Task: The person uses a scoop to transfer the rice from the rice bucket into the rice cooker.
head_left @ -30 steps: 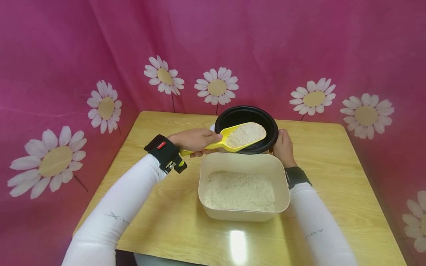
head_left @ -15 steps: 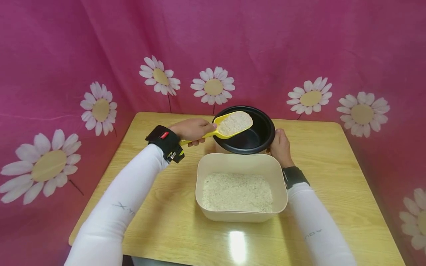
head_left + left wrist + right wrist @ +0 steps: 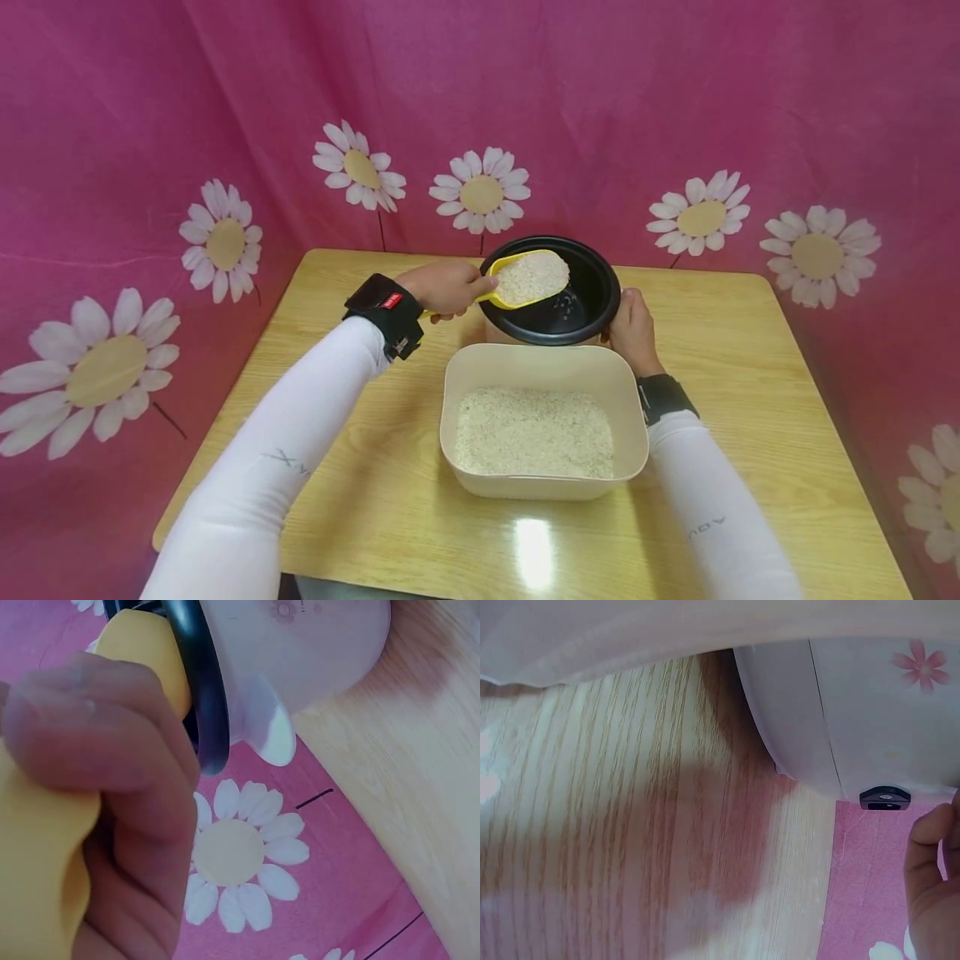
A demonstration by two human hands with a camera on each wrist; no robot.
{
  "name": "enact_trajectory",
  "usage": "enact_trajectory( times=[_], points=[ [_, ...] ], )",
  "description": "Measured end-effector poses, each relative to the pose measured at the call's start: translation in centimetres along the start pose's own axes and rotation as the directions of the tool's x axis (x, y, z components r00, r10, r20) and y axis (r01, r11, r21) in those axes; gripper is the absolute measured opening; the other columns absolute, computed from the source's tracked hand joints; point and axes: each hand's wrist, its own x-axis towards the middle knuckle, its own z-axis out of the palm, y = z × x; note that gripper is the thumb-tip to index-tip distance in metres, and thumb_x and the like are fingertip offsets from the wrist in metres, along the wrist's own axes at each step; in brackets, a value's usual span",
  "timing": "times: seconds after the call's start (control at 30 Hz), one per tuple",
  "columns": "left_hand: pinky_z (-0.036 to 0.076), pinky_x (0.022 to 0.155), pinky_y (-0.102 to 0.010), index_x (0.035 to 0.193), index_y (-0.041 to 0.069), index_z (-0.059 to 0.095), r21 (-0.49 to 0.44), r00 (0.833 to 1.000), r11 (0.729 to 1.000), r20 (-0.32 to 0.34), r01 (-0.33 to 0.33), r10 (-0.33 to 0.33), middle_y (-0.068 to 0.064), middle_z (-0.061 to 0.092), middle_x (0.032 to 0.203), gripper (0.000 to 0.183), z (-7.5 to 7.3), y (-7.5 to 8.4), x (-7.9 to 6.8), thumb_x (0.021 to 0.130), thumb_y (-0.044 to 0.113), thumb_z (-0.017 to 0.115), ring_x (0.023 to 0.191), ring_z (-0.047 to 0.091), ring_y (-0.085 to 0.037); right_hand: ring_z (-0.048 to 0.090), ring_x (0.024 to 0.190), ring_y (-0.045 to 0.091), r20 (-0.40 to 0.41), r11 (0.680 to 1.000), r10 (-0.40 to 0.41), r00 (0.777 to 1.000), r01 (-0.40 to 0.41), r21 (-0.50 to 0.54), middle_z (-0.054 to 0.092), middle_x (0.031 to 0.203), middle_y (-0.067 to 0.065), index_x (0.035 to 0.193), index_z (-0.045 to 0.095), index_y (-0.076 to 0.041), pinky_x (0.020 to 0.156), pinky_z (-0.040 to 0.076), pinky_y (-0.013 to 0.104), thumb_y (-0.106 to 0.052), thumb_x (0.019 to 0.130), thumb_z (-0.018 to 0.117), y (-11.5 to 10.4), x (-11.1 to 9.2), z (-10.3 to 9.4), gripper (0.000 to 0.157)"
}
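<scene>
A yellow scoop (image 3: 495, 300) heaped with pale grains like rice (image 3: 534, 277) hangs over the black-lined pot (image 3: 592, 312). My left hand (image 3: 450, 287) grips the scoop's handle, fingers curled round it in the left wrist view. A few grains lie on the pot's dark bottom. At the pot's right side, my right hand (image 3: 633, 333) holds its handle, which the fingers mostly hide. The right wrist view shows the pot's pale outer wall (image 3: 870, 712) with a pink flower, and part of the right hand (image 3: 937, 892) at the edge.
A cream bin (image 3: 543, 487) with a layer of grains stands in front of the pot, close against it in the head view. Both rest on a light wooden table (image 3: 750, 417). A pink curtain (image 3: 585, 100) with daisies encloses the back and sides.
The scoop has drawn back to the left over the pot from where it reached further right. Loose grains now show on the pot's bottom. The right hand keeps its place on the pot.
</scene>
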Motion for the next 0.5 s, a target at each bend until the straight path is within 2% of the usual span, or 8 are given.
enact_trajectory(
  times=[0.23, 0.4, 0.5],
  points=[
    [0.042, 0.055, -0.028, 0.095, 0.008, 0.059, 0.164, 1.0, 0.986, -0.028, 0.005, -0.001, -0.001, 0.047, 0.072, 0.043, 0.6, 0.8, 0.7, 0.111, 0.043, 0.041, 0.056, 0.048, -0.017, 0.053, 0.062, 0.01, 0.023, 0.999, 0.018, 1.0, -0.019, 0.031, 0.052, 0.082, 0.003, 0.12, 0.046, -0.005, 0.062, 0.045, 0.022, -0.053, 0.111, 0.019, 0.0, 0.0, -0.1, 0.056],
    [0.043, 0.07, -0.031, 0.093, 0.007, 0.059, 0.274, 0.994, 0.961, -0.093, -0.031, 0.058, -0.002, 0.046, 0.077, 0.04, 1.0, 1.2, 0.8, 0.111, 0.039, 0.044, 0.071, 0.053, -0.02, 0.054, 0.06, 0.008, 0.028, 0.999, 0.018, 0.999, -0.019, 0.05, 0.052, 0.08, 0.001, 0.12, 0.046, -0.005, 0.06, 0.046, 0.021, -0.055, 0.111, 0.02, 0.1, 0.0, -0.1, 0.057],
    [0.047, 0.08, -0.035, 0.101, 0.004, 0.059, 0.347, 0.987, 0.937, -0.133, -0.037, 0.088, -0.003, 0.048, 0.08, 0.038, 1.3, 1.4, 0.8, 0.11, 0.039, 0.045, 0.081, 0.06, -0.023, 0.054, 0.056, 0.006, 0.024, 0.998, 0.009, 1.0, -0.01, 0.057, 0.052, 0.076, -0.002, 0.119, 0.046, -0.004, 0.059, 0.046, 0.02, -0.053, 0.111, 0.022, 0.1, 0.0, -0.1, 0.055]
  ],
)
